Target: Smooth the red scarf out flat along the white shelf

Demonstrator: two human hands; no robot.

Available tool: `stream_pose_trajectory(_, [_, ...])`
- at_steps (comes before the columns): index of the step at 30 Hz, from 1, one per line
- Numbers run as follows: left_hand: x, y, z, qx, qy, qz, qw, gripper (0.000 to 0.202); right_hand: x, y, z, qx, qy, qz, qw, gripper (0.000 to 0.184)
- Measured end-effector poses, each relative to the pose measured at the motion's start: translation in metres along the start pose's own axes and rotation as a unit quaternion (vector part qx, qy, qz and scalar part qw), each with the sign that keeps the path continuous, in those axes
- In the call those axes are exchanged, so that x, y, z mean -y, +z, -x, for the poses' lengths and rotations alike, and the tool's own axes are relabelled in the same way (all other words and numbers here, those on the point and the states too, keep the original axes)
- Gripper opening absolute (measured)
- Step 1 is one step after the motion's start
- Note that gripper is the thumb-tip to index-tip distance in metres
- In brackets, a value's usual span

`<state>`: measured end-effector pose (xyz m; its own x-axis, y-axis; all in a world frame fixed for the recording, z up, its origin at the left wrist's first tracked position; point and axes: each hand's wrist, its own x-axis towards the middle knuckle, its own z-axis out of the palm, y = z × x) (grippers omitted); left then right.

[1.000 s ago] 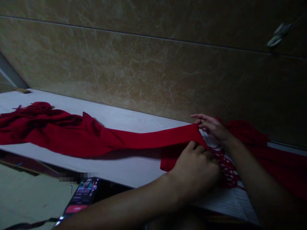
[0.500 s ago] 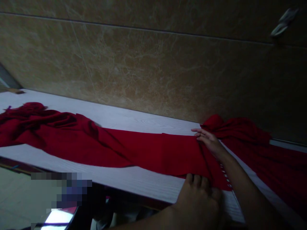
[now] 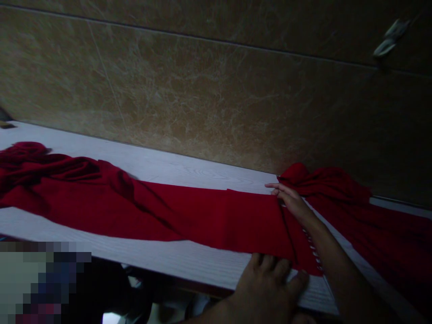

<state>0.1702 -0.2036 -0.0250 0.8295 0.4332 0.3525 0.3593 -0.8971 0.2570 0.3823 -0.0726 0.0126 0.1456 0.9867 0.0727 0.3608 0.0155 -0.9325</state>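
Note:
A long red cloth [image 3: 175, 209] lies stretched along a white wood-grain table [image 3: 189, 258], bunched at the far left and heaped at the right. My left hand [image 3: 270, 283] rests flat at the table's near edge, its fingers spread and touching the cloth's lower edge. My right hand [image 3: 290, 200] lies on the cloth's far edge, fingers stretched out, pressing it down beside the red heap [image 3: 324, 180]. A lacy patterned strip [image 3: 312, 249] shows beside my right forearm.
A brown marbled tile wall [image 3: 202, 99] rises directly behind the table. A pale clip-like thing [image 3: 388, 38] hangs on the wall at upper right. Below the table's near edge it is dark, with a blurred patch at lower left.
The cloth, held up folded a second ago, now lies spread flat on the table. My left hand slid to the near edge and opened; my right hand moved to the far edge.

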Motion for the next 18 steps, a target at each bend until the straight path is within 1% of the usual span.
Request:
stream_pose_trajectory(2, [0.002,0.002,0.005,-0.026,0.016,-0.021,0.999,0.074,0.001,0.001,0.001,-0.008,-0.003,0.000,1.000,0.038])
stream_pose_trajectory(5, [0.003,0.003,0.010,-0.081,0.031,-0.064,0.994,0.074,0.004,0.002,0.003,-0.019,-0.006,0.001,1.000,0.040])
stream_pose_trajectory(9, [0.003,0.002,0.015,-0.130,0.053,-0.100,0.985,0.058,0.005,0.002,0.005,-0.028,0.003,0.019,0.999,0.043])
stream_pose_trajectory(11, [0.003,0.003,0.016,-0.128,0.064,-0.101,0.985,0.050,0.002,0.001,0.006,-0.029,0.008,0.039,0.999,0.044])
stream_pose_trajectory(13, [0.004,-0.001,0.017,-0.096,0.092,-0.082,0.988,0.040,-0.003,-0.002,0.009,-0.031,0.008,0.066,0.997,0.043])
stream_pose_trajectory(14, [0.005,-0.006,0.017,-0.069,0.114,-0.064,0.989,0.034,-0.005,-0.003,0.011,-0.034,0.005,0.081,0.996,0.042])
stream_pose_trajectory(15, [0.009,-0.016,0.018,-0.043,0.133,-0.040,0.989,0.029,-0.007,-0.004,0.013,-0.038,0.000,0.096,0.995,0.040])
stream_pose_trajectory(16, [0.015,-0.030,0.019,-0.021,0.140,-0.012,0.990,0.025,-0.008,-0.005,0.015,-0.043,-0.007,0.111,0.993,0.039])
stream_pose_trajectory(17, [0.024,-0.047,0.019,-0.005,0.139,0.017,0.990,0.024,-0.008,-0.006,0.016,-0.048,-0.015,0.125,0.991,0.037])
stream_pose_trajectory(18, [0.036,-0.067,0.020,-0.008,0.104,0.045,0.994,0.028,-0.007,-0.005,0.018,-0.053,-0.025,0.138,0.989,0.035])
